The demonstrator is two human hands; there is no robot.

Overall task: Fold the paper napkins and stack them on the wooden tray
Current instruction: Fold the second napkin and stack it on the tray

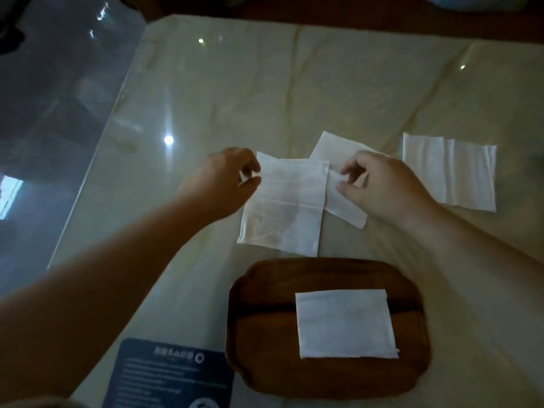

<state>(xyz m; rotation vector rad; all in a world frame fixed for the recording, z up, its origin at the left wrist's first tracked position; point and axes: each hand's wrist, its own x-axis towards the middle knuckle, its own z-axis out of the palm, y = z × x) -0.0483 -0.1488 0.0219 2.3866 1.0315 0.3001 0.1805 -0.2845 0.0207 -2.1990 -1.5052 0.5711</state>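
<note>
A thin white paper napkin (287,206) hangs lifted above the table. My left hand (226,184) pinches its upper left corner and my right hand (379,187) pinches its upper right corner. Under it lies a second napkin (338,198), turned at an angle and partly hidden. A third napkin (447,172) lies flat and unfolded to the right. The wooden tray (265,334) sits near me, with one folded napkin (344,323) lying on its right half.
The table has a cream cloth under a glass top (235,83), its left edge running diagonally past my left arm. A dark blue printed card (164,375) lies at the near left beside the tray.
</note>
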